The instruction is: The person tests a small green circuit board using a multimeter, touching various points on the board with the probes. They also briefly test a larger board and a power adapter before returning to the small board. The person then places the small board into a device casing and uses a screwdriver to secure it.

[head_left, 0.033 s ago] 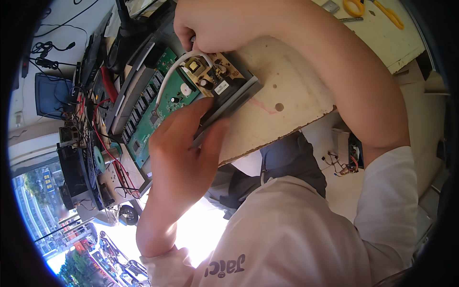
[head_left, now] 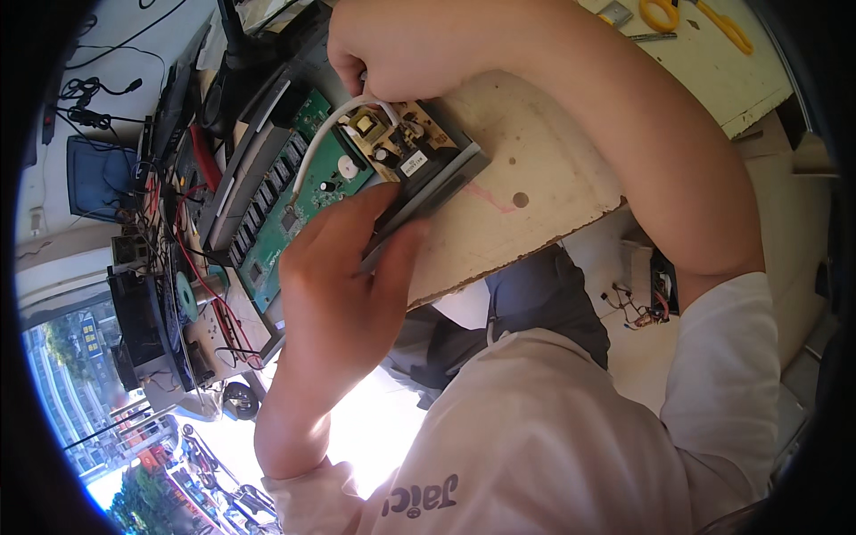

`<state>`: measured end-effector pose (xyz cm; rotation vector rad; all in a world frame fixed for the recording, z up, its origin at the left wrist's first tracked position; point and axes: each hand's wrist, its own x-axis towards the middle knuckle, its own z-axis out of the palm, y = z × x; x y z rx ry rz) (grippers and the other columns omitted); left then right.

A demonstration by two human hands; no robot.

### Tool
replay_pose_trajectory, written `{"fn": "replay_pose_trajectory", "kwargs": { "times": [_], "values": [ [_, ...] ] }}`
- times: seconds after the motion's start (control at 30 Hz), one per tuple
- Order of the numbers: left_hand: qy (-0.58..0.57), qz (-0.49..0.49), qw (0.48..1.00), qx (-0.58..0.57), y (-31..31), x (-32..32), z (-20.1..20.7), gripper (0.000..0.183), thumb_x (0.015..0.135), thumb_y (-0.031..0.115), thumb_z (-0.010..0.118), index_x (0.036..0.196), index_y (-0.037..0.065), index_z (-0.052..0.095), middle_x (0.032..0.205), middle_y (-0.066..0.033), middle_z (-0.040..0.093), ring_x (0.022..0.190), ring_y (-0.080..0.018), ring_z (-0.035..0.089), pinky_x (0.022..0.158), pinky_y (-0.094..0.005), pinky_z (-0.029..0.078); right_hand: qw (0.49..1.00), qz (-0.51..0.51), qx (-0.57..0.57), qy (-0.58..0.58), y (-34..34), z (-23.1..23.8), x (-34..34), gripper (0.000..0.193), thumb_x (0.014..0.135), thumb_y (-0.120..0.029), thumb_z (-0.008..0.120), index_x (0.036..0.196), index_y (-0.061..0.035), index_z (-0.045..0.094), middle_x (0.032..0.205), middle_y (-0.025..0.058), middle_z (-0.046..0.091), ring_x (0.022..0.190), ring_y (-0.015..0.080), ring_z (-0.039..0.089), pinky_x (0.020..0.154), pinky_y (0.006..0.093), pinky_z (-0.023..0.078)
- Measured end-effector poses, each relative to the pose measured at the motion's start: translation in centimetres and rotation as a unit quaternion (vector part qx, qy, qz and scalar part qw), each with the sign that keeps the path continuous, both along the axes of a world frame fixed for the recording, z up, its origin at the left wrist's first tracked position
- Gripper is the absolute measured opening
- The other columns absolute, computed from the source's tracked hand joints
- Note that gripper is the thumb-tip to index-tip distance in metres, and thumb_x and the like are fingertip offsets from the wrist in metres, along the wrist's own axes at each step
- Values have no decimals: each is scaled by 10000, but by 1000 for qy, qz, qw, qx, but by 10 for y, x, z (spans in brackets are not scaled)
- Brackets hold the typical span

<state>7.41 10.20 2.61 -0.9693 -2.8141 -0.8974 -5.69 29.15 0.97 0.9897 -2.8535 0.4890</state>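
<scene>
An opened electronic device with a dark grey casing point(head_left: 471, 162) lies on the worktable. Inside it are a green circuit board point(head_left: 283, 234) and a tan power board point(head_left: 428, 125), joined by an arching white cable point(head_left: 314, 143). My left hand point(head_left: 343, 267) grips the near edge of the casing, thumb outside and fingers over the rim. At the far side of the power board, my right hand point(head_left: 392, 53) is closed with its knuckles up. A small dark bit shows under its fingers; what they hold is hidden.
The pale worktable point(head_left: 553, 160) has a chipped front edge. Yellow-handled scissors point(head_left: 660, 13) lie at the far right. Tangled wires, a red-handled tool point(head_left: 203, 156) and a green spool point(head_left: 186, 297) crowd the left. Below the table stands a box point(head_left: 662, 276) with loose wires.
</scene>
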Motion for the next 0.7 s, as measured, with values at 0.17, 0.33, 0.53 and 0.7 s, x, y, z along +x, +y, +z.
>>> {"fn": "replay_pose_trajectory", "kwargs": {
  "times": [0.17,0.33,0.53,0.7],
  "values": [
    [-15,22,999,22,6,2,-4,211,841,6,748,1040,-46,700,887,-195,708,778,-347,701,703,-371,549,998,-5,29,61,-7,-16,-7,134,765,-80,700,738,45,739,667,163,674,575,246,642,520,405,529],
    [-3,-32,999,6,2,-1,-2,170,845,-30,717,1011,-54,692,889,-198,692,765,-361,680,687,-378,537,998,-9,25,52,-4,-8,1,132,759,-77,694,729,47,730,658,168,662,564,256,625,513,413,510],
    [-14,-41,999,15,4,-2,-1,136,853,-43,697,988,-53,683,868,-195,667,737,-360,657,655,-389,515,999,-17,17,34,0,-2,10,130,751,-72,686,717,49,719,646,175,646,551,267,604,506,423,486],
    [-19,-52,998,11,5,-1,-1,121,850,-54,681,968,-38,658,827,-192,633,718,-391,621,634,-425,494,999,-24,7,21,5,4,19,129,745,-69,679,707,51,710,636,181,634,541,277,586,499,431,466]
  ]
}}
